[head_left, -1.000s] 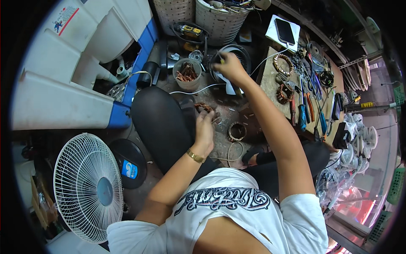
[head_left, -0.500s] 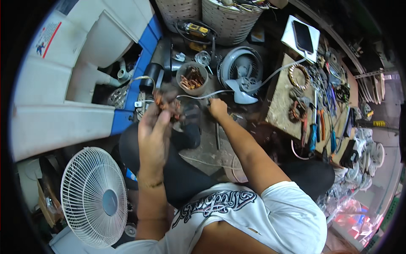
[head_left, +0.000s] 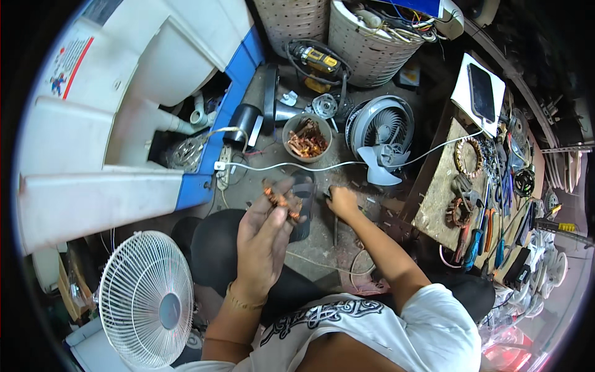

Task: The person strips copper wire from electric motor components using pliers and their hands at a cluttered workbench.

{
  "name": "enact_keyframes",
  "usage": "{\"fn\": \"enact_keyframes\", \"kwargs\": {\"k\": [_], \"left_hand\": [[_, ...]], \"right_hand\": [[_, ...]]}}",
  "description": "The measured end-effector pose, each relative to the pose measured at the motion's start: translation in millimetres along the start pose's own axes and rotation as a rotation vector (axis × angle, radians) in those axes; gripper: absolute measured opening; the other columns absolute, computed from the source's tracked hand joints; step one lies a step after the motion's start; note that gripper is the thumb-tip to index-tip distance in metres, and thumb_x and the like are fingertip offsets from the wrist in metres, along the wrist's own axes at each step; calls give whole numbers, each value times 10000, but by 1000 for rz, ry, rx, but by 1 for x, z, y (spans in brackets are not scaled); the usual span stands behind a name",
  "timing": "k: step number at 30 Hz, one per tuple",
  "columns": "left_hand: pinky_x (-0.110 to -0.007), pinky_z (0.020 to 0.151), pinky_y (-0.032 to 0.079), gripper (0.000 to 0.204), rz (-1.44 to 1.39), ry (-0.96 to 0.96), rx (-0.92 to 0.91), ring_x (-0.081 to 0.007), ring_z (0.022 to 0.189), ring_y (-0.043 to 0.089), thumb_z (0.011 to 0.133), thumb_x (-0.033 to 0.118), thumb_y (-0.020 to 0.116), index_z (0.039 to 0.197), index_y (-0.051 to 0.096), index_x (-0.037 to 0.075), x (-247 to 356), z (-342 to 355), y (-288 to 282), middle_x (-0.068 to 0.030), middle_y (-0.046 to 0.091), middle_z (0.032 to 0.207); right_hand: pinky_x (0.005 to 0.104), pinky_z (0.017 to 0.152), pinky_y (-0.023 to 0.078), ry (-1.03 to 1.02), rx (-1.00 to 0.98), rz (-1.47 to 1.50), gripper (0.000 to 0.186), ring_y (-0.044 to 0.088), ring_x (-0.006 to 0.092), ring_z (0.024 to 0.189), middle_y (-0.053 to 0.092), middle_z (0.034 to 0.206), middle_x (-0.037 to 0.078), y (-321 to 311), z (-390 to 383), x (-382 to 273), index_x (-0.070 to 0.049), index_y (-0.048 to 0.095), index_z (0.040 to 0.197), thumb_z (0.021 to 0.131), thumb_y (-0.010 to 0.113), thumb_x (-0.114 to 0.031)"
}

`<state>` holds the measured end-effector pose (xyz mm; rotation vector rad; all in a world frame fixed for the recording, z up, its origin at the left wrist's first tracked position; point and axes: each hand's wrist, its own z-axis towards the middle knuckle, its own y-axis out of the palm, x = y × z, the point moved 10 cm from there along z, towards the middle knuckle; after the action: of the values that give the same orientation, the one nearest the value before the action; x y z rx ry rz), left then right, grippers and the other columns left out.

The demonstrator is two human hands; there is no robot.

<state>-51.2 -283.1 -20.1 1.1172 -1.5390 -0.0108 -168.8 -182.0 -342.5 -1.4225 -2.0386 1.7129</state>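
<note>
Two bare hands were in view, and one copper winding piece point(head_left: 284, 202) was between them in count, belonging to the left hand point(head_left: 260, 239) alone. Its thumb and fingers were pinched narrow around that piece, which stuck out past the thumb tip, raised and tilted, with the dark sandal point(head_left: 302, 214) just to the right of it. The right hand point(head_left: 343, 202) was low, to the right of the left fingers, its own fingers curled; a small dark bit showed at their tips, but I could not tell whether they gripped it.

One round tub point(head_left: 289, 129) of copper scraps point(head_left: 308, 141) stood beyond the left fingertips, slightly to their right. One white cable point(head_left: 310, 168) crossed between tub and hands. Beyond the right fingers were one grey fan housing point(head_left: 384, 127) and one pale fan blade point(head_left: 379, 172); farther ahead stood two perforated baskets point(head_left: 372, 53), with one yellow-and-black power tool point(head_left: 321, 62) before them. Well right of the right fingers, one board point(head_left: 434, 211) bore two ring-shaped windings point(head_left: 459, 155) among tools, and one phone point(head_left: 481, 93) lay near its far end. One white caged fan point(head_left: 145, 297) stood left of the left hand.
</note>
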Motion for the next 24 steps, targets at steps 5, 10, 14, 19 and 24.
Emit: {"fn": "enact_keyframes", "kwargs": {"k": [5,10,14,19,24], "left_hand": [[-360,859,469,422,1,47,-129,-169,981,586,959,156,582,1306,503,-70,-9,-5,15,-107,621,1107],[-314,887,481,413,180,114,-192,-136,976,603,951,149,614,1287,518,-73,-15,-25,34,-79,637,1101],[-300,902,494,400,207,183,-250,-127,997,605,951,145,621,1286,531,-53,-17,-44,38,-65,644,1107],[-229,883,440,385,262,179,-306,-67,937,552,957,155,621,1286,556,-35,-32,-65,64,-6,619,1023],[-269,950,443,366,294,248,-453,-117,1041,582,939,106,632,1266,571,-47,-47,-98,99,-77,639,1182]], "right_hand": [[485,709,527,-105,252,265,269,667,410,835,682,847,224,-121,-41,-55,-48,652,940,773,718,-249],[475,814,499,-213,343,434,526,640,432,948,648,944,272,-209,-38,-86,-31,452,1207,836,683,-323],[394,976,403,-303,319,859,431,541,352,1150,548,1150,248,-264,-129,-98,26,375,1218,950,528,-276],[356,851,450,-497,456,789,273,583,297,952,568,1007,184,-314,-256,-132,31,511,1110,922,591,-151],[416,796,498,-414,563,648,369,638,392,950,639,1067,200,-315,-311,-130,-12,477,1231,909,607,-136]]}}
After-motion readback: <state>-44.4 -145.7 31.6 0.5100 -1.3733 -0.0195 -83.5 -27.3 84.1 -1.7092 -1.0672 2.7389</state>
